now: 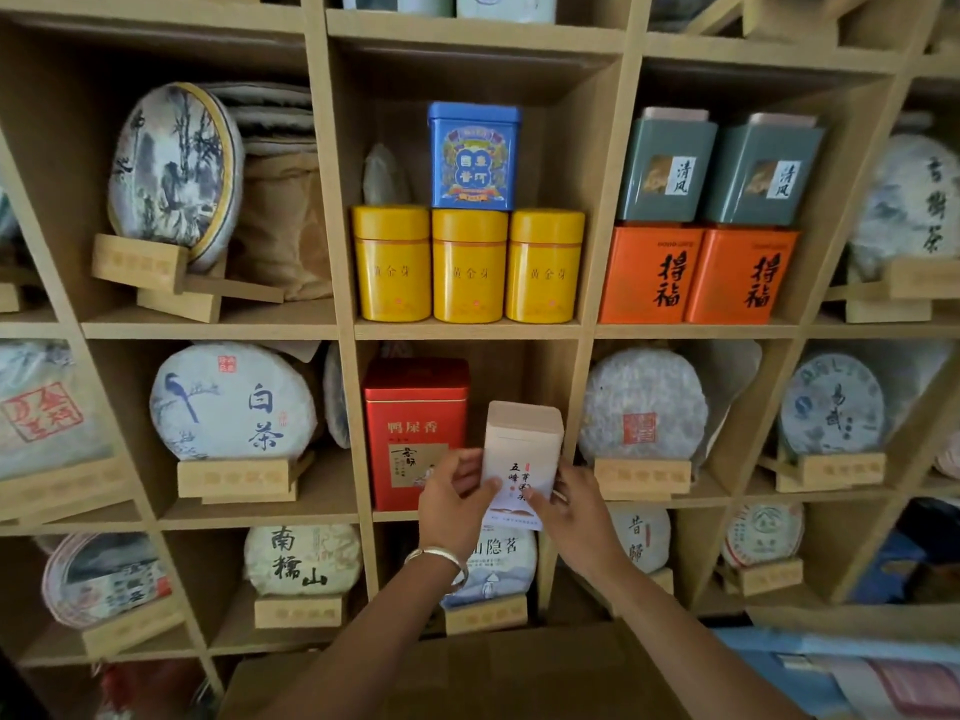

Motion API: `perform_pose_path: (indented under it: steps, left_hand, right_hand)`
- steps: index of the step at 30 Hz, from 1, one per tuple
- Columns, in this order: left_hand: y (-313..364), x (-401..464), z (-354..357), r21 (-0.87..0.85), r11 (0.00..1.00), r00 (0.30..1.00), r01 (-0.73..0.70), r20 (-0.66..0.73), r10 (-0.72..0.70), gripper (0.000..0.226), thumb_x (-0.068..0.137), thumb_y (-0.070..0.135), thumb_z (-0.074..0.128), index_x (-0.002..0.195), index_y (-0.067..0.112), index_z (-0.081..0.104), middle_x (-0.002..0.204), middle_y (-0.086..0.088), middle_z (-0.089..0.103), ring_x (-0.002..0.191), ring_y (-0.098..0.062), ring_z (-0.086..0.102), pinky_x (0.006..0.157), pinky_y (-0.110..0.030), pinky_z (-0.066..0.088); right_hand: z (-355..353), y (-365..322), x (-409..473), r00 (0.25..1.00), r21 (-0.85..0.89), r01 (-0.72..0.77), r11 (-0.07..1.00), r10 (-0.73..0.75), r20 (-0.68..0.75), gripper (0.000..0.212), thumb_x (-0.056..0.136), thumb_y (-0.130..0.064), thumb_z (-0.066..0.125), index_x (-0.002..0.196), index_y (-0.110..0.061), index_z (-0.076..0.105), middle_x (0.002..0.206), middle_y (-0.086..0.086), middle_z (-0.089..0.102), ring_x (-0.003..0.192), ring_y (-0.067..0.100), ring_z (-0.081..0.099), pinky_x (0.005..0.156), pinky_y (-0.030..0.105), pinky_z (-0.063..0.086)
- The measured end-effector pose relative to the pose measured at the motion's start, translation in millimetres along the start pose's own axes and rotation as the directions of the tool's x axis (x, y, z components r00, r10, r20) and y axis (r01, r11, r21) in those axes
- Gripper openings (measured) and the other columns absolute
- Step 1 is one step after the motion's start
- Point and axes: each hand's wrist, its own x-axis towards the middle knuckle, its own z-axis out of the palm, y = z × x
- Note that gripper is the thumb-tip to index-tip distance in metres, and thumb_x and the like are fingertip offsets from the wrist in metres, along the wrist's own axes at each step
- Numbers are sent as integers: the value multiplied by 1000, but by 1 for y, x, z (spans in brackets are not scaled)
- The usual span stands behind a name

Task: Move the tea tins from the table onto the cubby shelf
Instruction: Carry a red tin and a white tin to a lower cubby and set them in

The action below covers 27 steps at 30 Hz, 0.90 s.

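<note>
The cubby shelf (467,330) already carries plenty of tins. In the cubby below the yellow tins (467,265), the red tin (413,433) stands placed; just right of it, left hand (452,498) and right hand (571,511) grasp the white tin (522,454), seemingly not yet set down. The table is unseen.

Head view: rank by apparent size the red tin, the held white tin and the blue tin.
1. Red tin.
2. and 3. White tin and blue tin look alike; the white one sits nearer the camera, so unranked.
</note>
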Motion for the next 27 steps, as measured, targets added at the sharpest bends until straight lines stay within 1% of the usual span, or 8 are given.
perform_pose_path:
  steps: [3,5,10,16,20,23,24,27]
  left_hand:
    - [-11,2,7,6,1000,1000,6,7,-6,42,84,-5,62,114,24,60,106,8,68,99,-5,65,77,-18,55]
    - [-17,1,11,34,999,999,1,33,-2,51,82,-10,58,122,22,58,113,6,65,104,-6,62,79,-16,54]
    - [-28,1,16,94,996,998,-3,68,-4,62,80,-12,55,137,11,49,127,-8,58,111,-17,61,93,-37,53]
    - [-37,3,15,37,998,995,56,80,-59,63,81,-15,55,138,9,44,131,-7,58,117,-15,57,98,-36,50]
    - [-43,2,12,135,990,990,41,125,-58,66,82,-8,58,142,14,40,133,-2,53,118,-13,54,94,-30,51]
    - [-50,-1,9,183,981,989,68,116,-91,63,82,-5,59,139,16,43,129,2,56,114,-8,54,83,-6,43]
    - [-53,-2,7,194,978,988,77,116,-101,60,83,-4,59,137,17,44,127,3,57,114,-8,54,84,-5,41]
    - [-59,-3,6,235,967,983,100,130,-133,56,83,-2,58,134,19,49,125,4,60,116,-11,55,94,-22,43]
  right_hand:
    - [6,9,8,1000,-71,-3,997,2,-23,45,89,-18,67,131,-13,53,117,10,57,115,25,55,92,45,52]
    - [10,16,9,999,-112,-11,994,7,-42,44,90,-17,66,131,-11,51,116,10,57,114,24,56,92,45,51]
    - [17,22,6,994,-96,7,995,-18,-109,51,93,-12,61,139,-8,40,131,7,57,120,19,54,99,39,48]
    - [25,25,18,986,-138,-32,990,9,-167,41,92,-15,63,126,-5,43,121,13,63,109,27,63,88,45,54]
    - [25,30,19,984,-302,8,953,-62,-169,43,95,-26,58,133,-11,45,121,7,65,105,24,65,80,37,55]
    - [22,38,15,989,-336,14,942,-62,-133,43,93,-23,61,133,-14,49,121,3,66,105,20,64,80,37,56]
    - [22,43,11,991,-334,11,943,-54,-120,42,91,-20,64,131,-14,52,119,3,67,104,19,65,80,33,55]
    - [22,54,1,996,-337,0,941,-31,-87,38,86,-12,69,123,-10,59,111,4,71,98,19,67,77,20,48]
